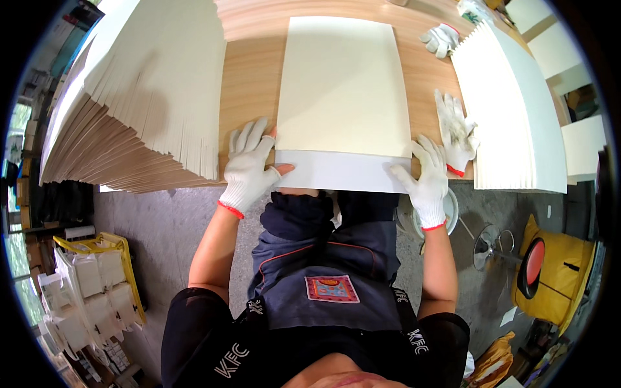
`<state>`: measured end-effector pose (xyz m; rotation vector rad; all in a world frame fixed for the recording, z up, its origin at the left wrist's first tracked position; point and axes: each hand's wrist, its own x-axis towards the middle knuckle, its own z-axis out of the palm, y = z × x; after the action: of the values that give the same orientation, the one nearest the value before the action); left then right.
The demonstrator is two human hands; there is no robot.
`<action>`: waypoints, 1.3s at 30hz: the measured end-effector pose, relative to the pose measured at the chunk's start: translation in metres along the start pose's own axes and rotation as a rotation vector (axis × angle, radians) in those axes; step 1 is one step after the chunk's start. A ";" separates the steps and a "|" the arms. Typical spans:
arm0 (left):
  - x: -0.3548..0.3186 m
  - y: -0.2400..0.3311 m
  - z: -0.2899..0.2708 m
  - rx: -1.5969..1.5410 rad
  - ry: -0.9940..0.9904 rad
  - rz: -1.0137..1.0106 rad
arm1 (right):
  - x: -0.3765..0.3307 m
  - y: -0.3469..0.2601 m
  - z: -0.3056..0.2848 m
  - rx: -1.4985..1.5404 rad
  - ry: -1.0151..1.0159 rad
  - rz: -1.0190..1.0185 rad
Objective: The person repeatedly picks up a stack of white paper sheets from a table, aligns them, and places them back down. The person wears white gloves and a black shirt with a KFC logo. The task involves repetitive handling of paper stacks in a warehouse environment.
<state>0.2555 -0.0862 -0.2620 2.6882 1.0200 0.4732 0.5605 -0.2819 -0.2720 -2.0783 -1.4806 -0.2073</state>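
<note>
A cream paper sheet lies flat on the wooden table, its near end folded up as a white flap at the table's front edge. My left hand, in a white knit glove with a red cuff, presses the flap's left end with the thumb on the white strip. At the flap's right end my right hand, gloved the same way, rests with fingers spread on the paper's corner. Neither hand grips anything.
A tall fanned stack of cream sheets fills the table's left side. A white fanned stack lies at the right, with two spare gloves beside it. Below are a yellow crate of white packets, a stool and a yellow bag.
</note>
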 end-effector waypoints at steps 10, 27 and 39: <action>0.003 0.015 -0.008 0.088 0.099 -0.030 | -0.003 0.005 0.004 -0.018 0.034 -0.019; 0.018 0.045 -0.031 0.052 -0.150 0.382 | 0.032 -0.019 -0.030 0.103 0.001 -0.169; 0.090 0.020 -0.019 -0.155 -0.311 -0.091 | 0.115 0.011 -0.003 0.296 -0.703 0.118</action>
<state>0.3238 -0.0378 -0.2185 2.4647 0.9657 0.1055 0.6139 -0.1917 -0.2231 -2.0708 -1.6229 0.8174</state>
